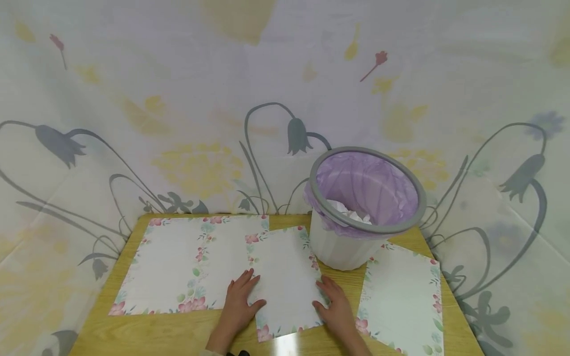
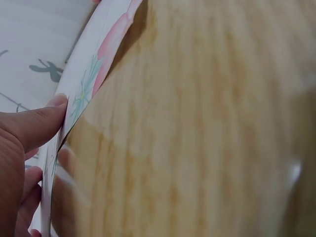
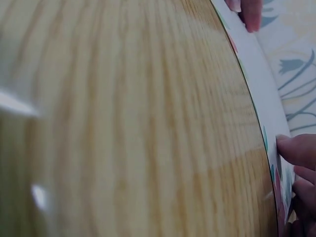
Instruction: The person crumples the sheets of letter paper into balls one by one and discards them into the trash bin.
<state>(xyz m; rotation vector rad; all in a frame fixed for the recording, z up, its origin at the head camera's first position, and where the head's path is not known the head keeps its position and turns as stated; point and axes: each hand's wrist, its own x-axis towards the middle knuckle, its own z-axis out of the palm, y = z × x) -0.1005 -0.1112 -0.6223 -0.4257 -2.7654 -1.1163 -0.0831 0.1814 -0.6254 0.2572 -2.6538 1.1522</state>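
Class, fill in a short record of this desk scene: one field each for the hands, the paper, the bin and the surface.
Left hand: flat on the middle floral sheet, left edge
Right hand: flat on its right edge
Other sheets: one at left, one at right
Bin: white, grey rim, purple liner, crumpled white paper inside
Surface: wooden table

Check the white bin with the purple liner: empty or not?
Not empty: crumpled white paper lies inside the white bin with the purple liner, low against its near wall.
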